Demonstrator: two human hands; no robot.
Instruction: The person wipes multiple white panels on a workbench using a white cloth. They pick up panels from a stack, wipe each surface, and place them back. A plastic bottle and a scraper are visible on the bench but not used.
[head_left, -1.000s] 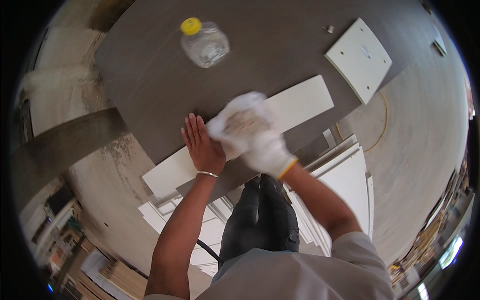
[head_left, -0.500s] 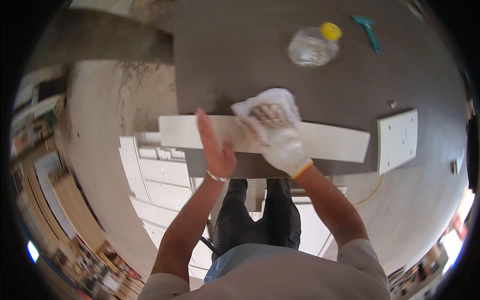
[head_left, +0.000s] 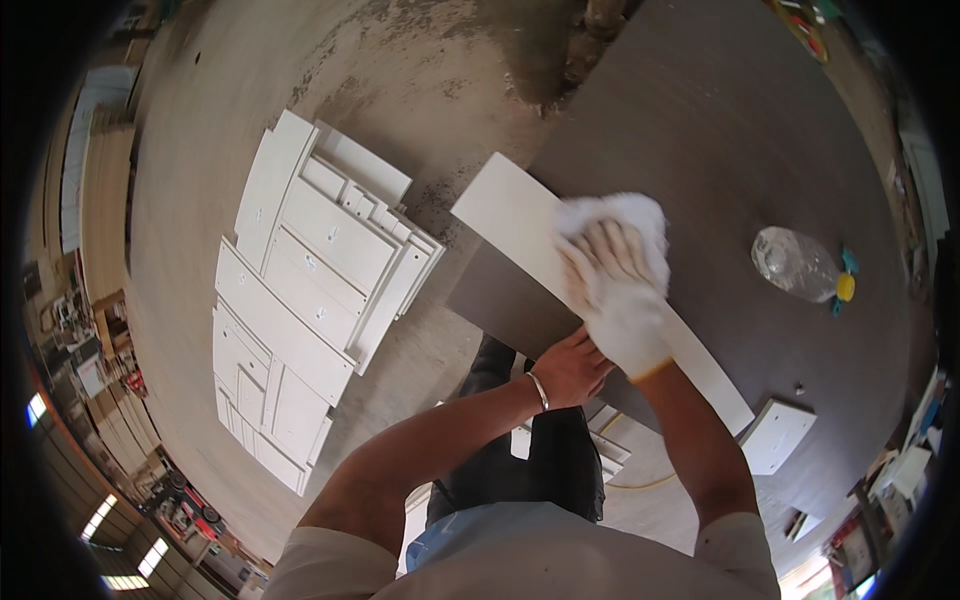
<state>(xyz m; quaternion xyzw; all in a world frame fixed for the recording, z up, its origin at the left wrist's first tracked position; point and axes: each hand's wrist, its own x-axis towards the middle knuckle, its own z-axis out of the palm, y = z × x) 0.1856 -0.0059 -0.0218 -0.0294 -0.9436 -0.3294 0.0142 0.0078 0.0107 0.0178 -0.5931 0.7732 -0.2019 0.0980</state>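
A long, narrow white board (head_left: pixel 705 375) lies slantwise across the near edge of a dark brown table (head_left: pixel 720 130). My right hand (head_left: pixel 620 290), in a white work glove with a yellow cuff edge, presses a bunched white cloth (head_left: pixel 645 215) onto it. The cloth overlaps the board's far edge. My left hand (head_left: pixel 575 368) is bare, with a silver bracelet at its wrist. It is at the board's near edge, close to the glove's cuff, with fingers stretched out and their tips partly hidden.
A clear bottle with a yellow cap (head_left: pixel 795 262) lies on the table at right, partly covering a teal tool (head_left: pixel 849 262). Near the table's right corner are a small white panel (head_left: pixel 776 437) and a tiny metal piece (head_left: pixel 799 388). Stacked white panels (head_left: pixel 300 270) cover floor at left.
The view has turned left, so the board now slants. My left hand has gone from above the board to its near edge, beside my right wrist. The cloth remains under my right hand.
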